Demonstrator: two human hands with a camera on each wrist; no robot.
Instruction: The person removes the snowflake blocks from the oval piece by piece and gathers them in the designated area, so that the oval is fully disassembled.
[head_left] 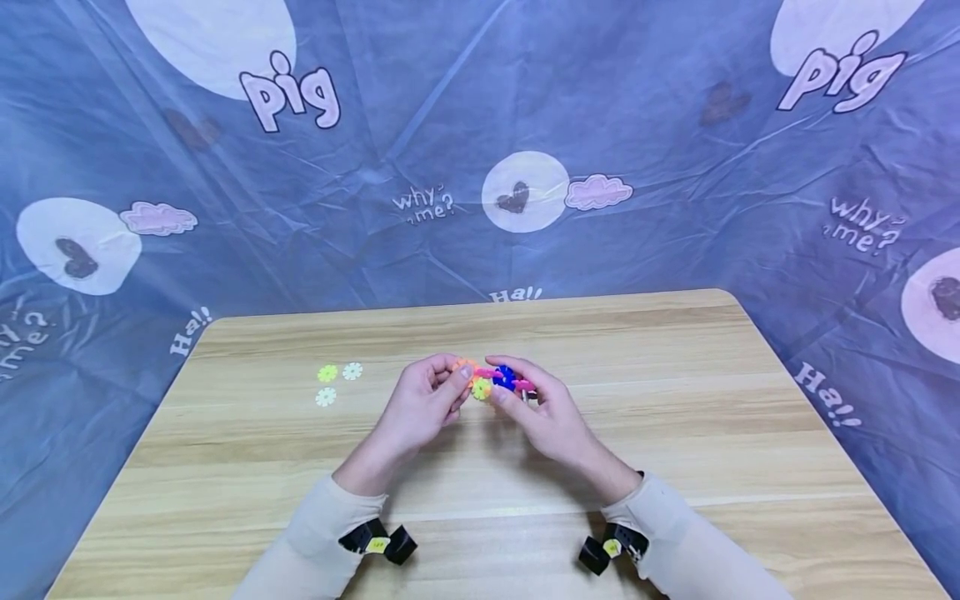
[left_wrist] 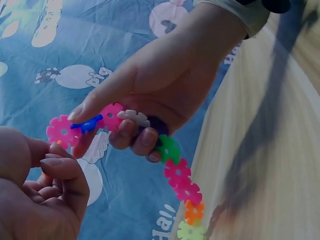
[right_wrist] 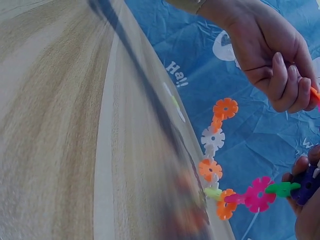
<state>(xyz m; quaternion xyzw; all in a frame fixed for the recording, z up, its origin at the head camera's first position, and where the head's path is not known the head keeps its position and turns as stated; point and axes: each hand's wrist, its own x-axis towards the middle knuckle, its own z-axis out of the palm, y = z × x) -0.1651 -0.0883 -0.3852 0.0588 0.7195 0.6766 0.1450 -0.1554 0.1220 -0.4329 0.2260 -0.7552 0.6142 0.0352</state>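
Note:
Both hands hold a chain of interlocking plastic snowflake discs above the table. In the head view, the left hand [head_left: 422, 402] pinches an orange disc [head_left: 463, 367] at one end between thumb and fingers. Next to it the right hand [head_left: 553, 415] grips the chain around a dark blue disc [head_left: 504, 378]; a yellow disc [head_left: 481, 388] shows between the hands. The left wrist view shows a pink disc [left_wrist: 62, 132] and a blue disc [left_wrist: 86, 124] at the right fingertips. Beyond the right hand, the chain hangs down through a green disc [left_wrist: 169, 148] and several others.
Three loose discs lie on the table left of the hands: a yellow one [head_left: 327, 372], a white one [head_left: 352, 371] and another white one [head_left: 326, 397]. A wooden table [head_left: 247, 467] extends around them. Blue printed cloth [head_left: 420, 100] hangs behind it and at its sides.

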